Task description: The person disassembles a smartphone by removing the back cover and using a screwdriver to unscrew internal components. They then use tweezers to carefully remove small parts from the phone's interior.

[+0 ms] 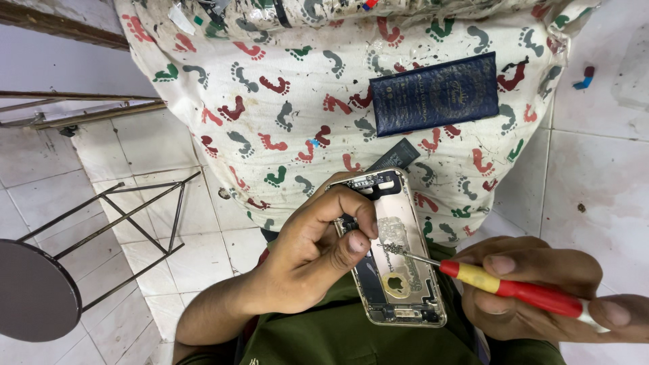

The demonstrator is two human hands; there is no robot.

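Left hand (pixel 307 253) clamped on the opened phone shell (pixel 395 250), fingers wrapped over its left edge, thumb pressing down inside near the middle. Shell rests on the lap, over olive-green fabric, back housing facing up with internals exposed.

Right hand (pixel 541 287) closed around a red-and-yellow screwdriver (pixel 514 287), to the right of the shell. Its metal tip sits at the shell's centre, just beside the left thumb.

Step in hand, as I read it: working a screw or small part mid-chassis. Next move likely needs the tip held square and the shell kept from rocking, since it has no firm support under it.

No desk here. Above the shell lies a white cloth with red, green and grey footprint pattern (pixel 291 101), stained. On it: a dark blue flat rectangular piece (pixel 434 93) up and right of the shell, and a black battery-like slab (pixel 394 157) right at the shell's top edge.

Floor is white tile (pixel 602 169), grubby. Left of the shell stands a metal-frame stool with round dark seat (pixel 34 290).
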